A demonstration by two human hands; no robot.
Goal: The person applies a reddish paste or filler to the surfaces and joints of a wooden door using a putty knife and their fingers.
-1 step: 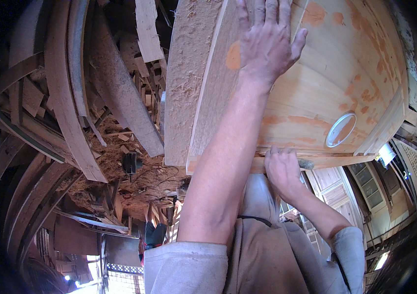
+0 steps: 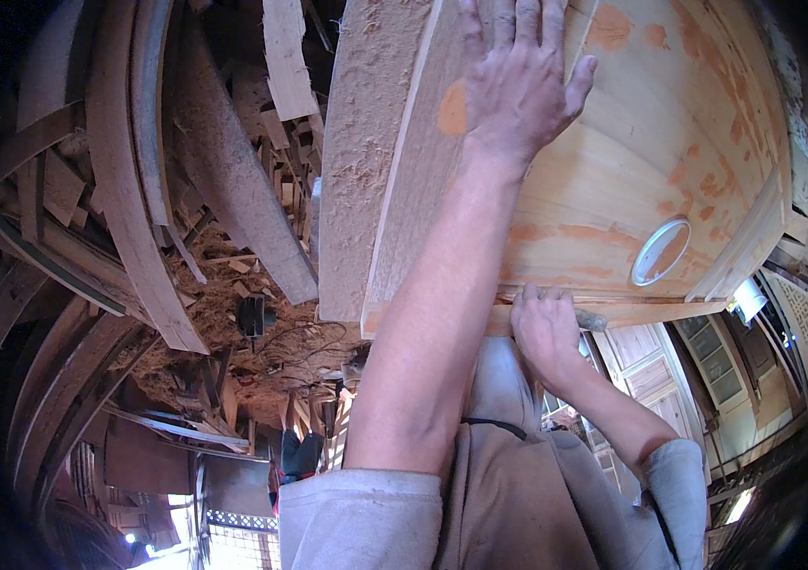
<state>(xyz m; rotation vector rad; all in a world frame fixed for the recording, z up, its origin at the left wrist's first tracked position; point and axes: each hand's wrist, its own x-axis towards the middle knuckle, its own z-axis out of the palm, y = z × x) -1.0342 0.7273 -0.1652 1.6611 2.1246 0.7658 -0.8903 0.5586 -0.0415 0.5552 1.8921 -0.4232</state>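
Observation:
My left hand [image 2: 518,90] lies flat, fingers spread, on a pale wooden panel [image 2: 594,180] marked with orange filler-like patches. It holds nothing; its fingertips run to the upper picture edge. At the panel's near edge my right hand [image 2: 546,332] is closed, fingers curled. From its right side sticks out a short grey-brown rod-like piece [image 2: 591,320] with a rounded end, which seems gripped in that hand. Its other end is hidden, so its kind does not show. A white-rimmed round object [image 2: 660,253] sits on the panel to the right of both hands.
A sawdust-covered board [image 2: 366,142] runs along the panel's left side. Several curved planks [image 2: 129,180] are stacked at the left, above a floor of shavings and offcuts [image 2: 243,380]. Panelled wooden doors [image 2: 646,370] stand at the right. Another person [image 2: 300,454] is partly visible behind.
My right hand has shifted very slightly left along the panel's near edge. My left hand stays in place.

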